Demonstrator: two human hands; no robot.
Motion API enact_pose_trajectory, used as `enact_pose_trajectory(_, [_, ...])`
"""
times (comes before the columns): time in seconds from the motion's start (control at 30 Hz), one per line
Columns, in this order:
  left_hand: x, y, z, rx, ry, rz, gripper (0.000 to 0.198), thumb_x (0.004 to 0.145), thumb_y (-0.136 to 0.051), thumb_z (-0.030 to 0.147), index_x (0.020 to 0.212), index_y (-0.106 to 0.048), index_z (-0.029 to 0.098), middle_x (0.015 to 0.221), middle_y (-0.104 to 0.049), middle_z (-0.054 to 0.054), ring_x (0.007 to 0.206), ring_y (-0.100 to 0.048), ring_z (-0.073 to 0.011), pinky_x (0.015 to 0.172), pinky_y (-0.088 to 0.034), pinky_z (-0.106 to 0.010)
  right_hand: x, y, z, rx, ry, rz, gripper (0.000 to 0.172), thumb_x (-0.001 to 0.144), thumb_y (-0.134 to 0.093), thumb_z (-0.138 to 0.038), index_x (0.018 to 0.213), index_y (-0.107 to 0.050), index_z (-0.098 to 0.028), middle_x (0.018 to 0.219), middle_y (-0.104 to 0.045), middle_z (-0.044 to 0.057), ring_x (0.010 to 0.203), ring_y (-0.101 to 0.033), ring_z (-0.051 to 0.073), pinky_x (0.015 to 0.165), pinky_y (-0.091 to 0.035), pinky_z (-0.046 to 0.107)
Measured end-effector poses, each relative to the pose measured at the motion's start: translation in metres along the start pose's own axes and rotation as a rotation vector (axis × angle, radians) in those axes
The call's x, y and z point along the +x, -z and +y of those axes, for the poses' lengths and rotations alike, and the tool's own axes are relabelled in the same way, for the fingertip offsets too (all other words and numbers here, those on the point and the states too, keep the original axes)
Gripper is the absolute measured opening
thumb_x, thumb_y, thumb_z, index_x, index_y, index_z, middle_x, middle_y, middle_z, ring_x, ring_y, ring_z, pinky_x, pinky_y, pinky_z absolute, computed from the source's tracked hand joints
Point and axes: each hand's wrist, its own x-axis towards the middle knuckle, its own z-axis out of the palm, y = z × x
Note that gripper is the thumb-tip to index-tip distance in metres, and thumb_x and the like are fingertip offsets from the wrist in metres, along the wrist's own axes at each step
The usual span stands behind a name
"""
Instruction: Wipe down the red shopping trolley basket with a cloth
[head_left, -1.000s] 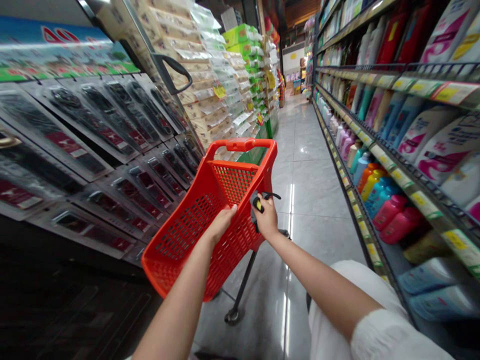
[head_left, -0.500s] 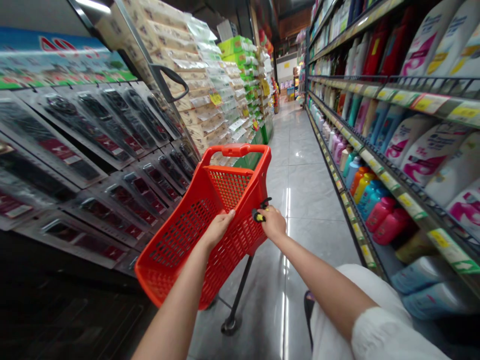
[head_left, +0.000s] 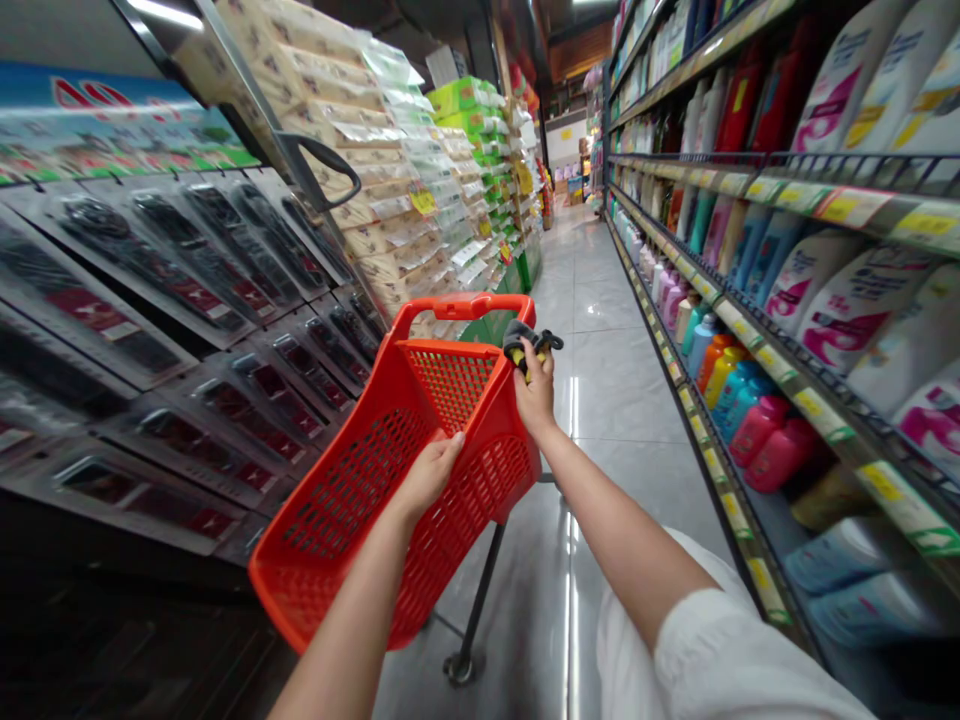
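Observation:
A red plastic shopping cart [head_left: 480,455] stands tilted across my view, its perforated basket [head_left: 454,385] showing nothing inside. My left hand [head_left: 429,478] is closed over the near side rim, thumb on top. In my right hand [head_left: 535,395] is a small black-and-yellow item [head_left: 517,345] with a grey rounded end and a black loop-like part; its kind I cannot make out. That hand is beside the cart's right corner, near the handle bar [head_left: 469,308], with its fingers wrapped round the item.
On the right, shelves hold shampoo bottles [head_left: 862,295] and colourful bottles [head_left: 727,380]. To the left hang packaged black goods [head_left: 217,410]. Behind the cart rise stacked tissue packs [head_left: 360,150] and green packs [head_left: 480,130]. The tiled aisle floor [head_left: 600,290] runs ahead.
My right hand has risen from the cart's side toward the handle corner, bringing the black-and-yellow item more into sight. The cart and my left hand appear slightly lower and further left.

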Motion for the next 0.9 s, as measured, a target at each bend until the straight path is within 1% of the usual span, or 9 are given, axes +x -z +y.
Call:
enact_pose_trajectory(0.13, [-0.002, -0.002, 0.002, 0.019, -0.031, -0.049, 0.056, 0.077, -0.052, 0.069, 0.056, -0.059, 0.017, 0.052, -0.054, 0.0, 0.06, -0.052, -0.017, 0.07, -0.047, -0.03, -0.044, -0.005, 0.035, -0.041, -0.35, 0.05, 0.062, 0.075, -0.044, -0.013, 0.137, -0.048, -0.023, 0.125, -0.045, 0.011, 0.121, -0.048, 0.023, 0.107, -0.037, 0.041])
enact_pose_trajectory(0.23, [-0.004, -0.004, 0.002, 0.021, -0.021, -0.028, 0.057, 0.075, -0.053, 0.07, 0.055, -0.056, 0.017, 0.049, -0.05, 0.002, 0.058, -0.05, -0.0161, 0.066, -0.046, -0.029, -0.051, -0.003, 0.041, -0.052, -0.576, 0.055, 0.062, 0.071, -0.045, -0.01, 0.13, -0.055, -0.021, 0.112, -0.05, 0.011, 0.11, -0.053, 0.024, 0.103, -0.04, 0.042])
enact_pose_trajectory(0.3, [-0.004, -0.006, 0.002, 0.023, -0.012, -0.019, 0.057, 0.074, -0.053, 0.071, 0.055, -0.055, 0.018, 0.049, -0.048, 0.002, 0.058, -0.049, -0.0159, 0.062, -0.044, -0.028, -0.039, -0.002, 0.03, -0.025, -0.521, 0.04, 0.063, 0.072, -0.045, -0.01, 0.133, -0.053, -0.02, 0.114, -0.048, 0.011, 0.111, -0.053, 0.023, 0.104, -0.04, 0.04])
enact_pose_trajectory(0.43, [-0.006, -0.008, 0.001, 0.035, -0.045, -0.017, 0.057, 0.073, -0.053, 0.072, 0.055, -0.052, 0.018, 0.052, -0.045, 0.003, 0.057, -0.045, -0.0139, 0.057, -0.039, -0.026, -0.009, 0.001, 0.001, 0.086, -0.126, -0.057, 0.068, 0.077, -0.045, -0.012, 0.143, -0.042, -0.029, 0.134, -0.038, 0.008, 0.131, -0.039, 0.019, 0.115, -0.028, 0.036])
enact_pose_trajectory(0.5, [-0.006, -0.009, 0.0, 0.037, -0.07, -0.028, 0.057, 0.073, -0.053, 0.072, 0.056, -0.05, 0.018, 0.054, -0.044, 0.003, 0.057, -0.043, -0.0128, 0.057, -0.037, -0.025, -0.008, 0.004, 0.001, 0.099, -0.057, -0.096, 0.07, 0.078, -0.044, -0.012, 0.145, -0.039, -0.032, 0.139, -0.033, 0.006, 0.136, -0.033, 0.018, 0.117, -0.023, 0.036])
enact_pose_trajectory(0.6, [-0.004, -0.01, -0.003, 0.043, -0.07, -0.046, 0.056, 0.074, -0.053, 0.071, 0.06, -0.05, 0.018, 0.058, -0.044, 0.003, 0.059, -0.041, -0.0125, 0.057, -0.034, -0.024, -0.026, 0.008, 0.021, 0.069, -0.123, -0.135, 0.072, 0.079, -0.043, -0.013, 0.148, -0.033, -0.033, 0.139, -0.034, 0.006, 0.135, -0.034, 0.017, 0.117, -0.025, 0.037])
enact_pose_trajectory(0.7, [-0.003, -0.011, -0.005, 0.072, -0.067, -0.014, 0.056, 0.074, -0.052, 0.072, 0.058, -0.042, 0.019, 0.057, -0.036, 0.004, 0.057, -0.033, -0.0108, 0.056, -0.028, -0.024, -0.057, 0.009, 0.053, 0.029, -0.242, -0.176, 0.073, 0.08, -0.043, -0.015, 0.15, -0.03, -0.031, 0.137, -0.035, 0.007, 0.132, -0.039, 0.018, 0.115, -0.028, 0.037])
enact_pose_trajectory(0.77, [-0.002, -0.012, -0.004, 0.085, -0.068, -0.002, 0.057, 0.075, -0.051, 0.072, 0.057, -0.037, 0.02, 0.057, -0.031, 0.005, 0.056, -0.028, -0.0101, 0.056, -0.026, -0.024, -0.077, 0.007, 0.074, 0.007, -0.315, -0.19, 0.073, 0.079, -0.043, -0.016, 0.15, -0.03, -0.029, 0.136, -0.034, 0.008, 0.131, -0.039, 0.019, 0.115, -0.027, 0.036])
enact_pose_trajectory(0.9, [-0.001, -0.011, -0.002, 0.067, -0.063, -0.009, 0.056, 0.074, -0.051, 0.072, 0.058, -0.036, 0.021, 0.059, -0.03, 0.005, 0.059, -0.028, -0.0105, 0.058, -0.027, -0.025, -0.106, 0.004, 0.11, -0.031, -0.463, -0.186, 0.075, 0.075, -0.044, -0.018, 0.149, -0.033, -0.026, 0.129, -0.039, 0.008, 0.128, -0.042, 0.019, 0.114, -0.028, 0.035])
